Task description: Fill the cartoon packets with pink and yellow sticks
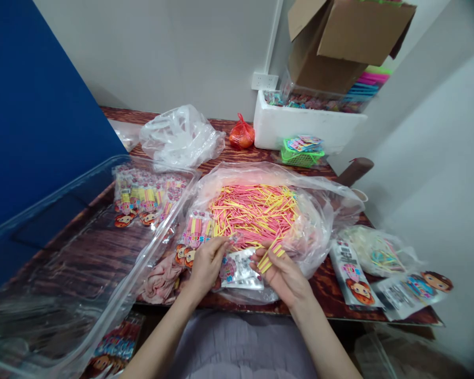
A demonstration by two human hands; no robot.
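Observation:
In my right hand [283, 275] is a small bunch of pink and yellow sticks [270, 258], held between the thumb and fingers. My left hand [207, 263] pinches the edge of a silver printed pouch [243, 269], which lies between both hands. Just beyond them, a large clear plastic bag [316, 231] lies open with a heap of loose pink and yellow sticks [256, 213] in it. Left of my left hand are filled pouches [195, 231] with cartoon faces, sticks showing through their windows.
A clear plastic bin [150, 252] at left holds several filled pouches [146, 197]. More silver pouches [353, 273] lie at right. Behind are a crumpled plastic bag [181, 134], a red bag [242, 133], a green basket [302, 152] and a white foam box [308, 126] beneath a carton [327, 63].

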